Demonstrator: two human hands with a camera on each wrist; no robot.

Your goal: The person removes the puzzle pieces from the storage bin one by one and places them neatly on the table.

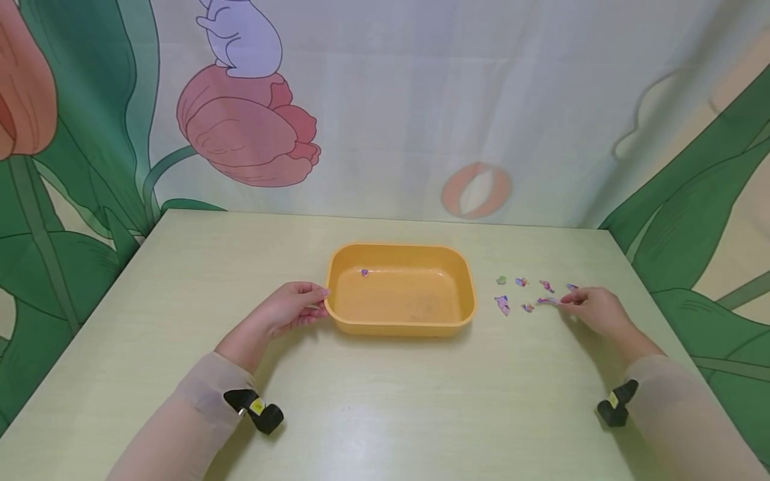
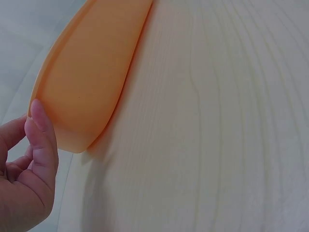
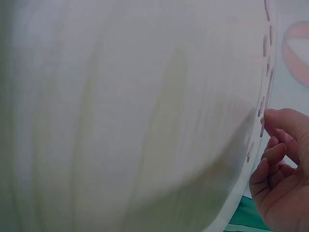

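Observation:
In the head view my left hand (image 1: pixel 297 307) pinches the left rim of a shallow yellow-orange plastic basin (image 1: pixel 402 329). The left wrist view shows the thumb and fingers on either side of the basin's edge (image 2: pixel 91 72). A tiny purple piece (image 1: pixel 364 273) lies inside the basin. Over on the right, my right hand (image 1: pixel 595 312) pinches one end of a slim pink-purple flat piece (image 1: pixel 547 301) just at the tabletop. Around it lie several other small flat colourful pieces, among them a triangular purple one (image 1: pixel 502 305) and a green one (image 1: pixel 501 280). Their exact kind is too small to tell.
The pale wood-grain table (image 1: pixel 385 414) ends in front of a printed curtain (image 1: pixel 385 133) with flowers and leaves. A black camera mount sits at each wrist, left (image 1: pixel 255 409) and right (image 1: pixel 616 404).

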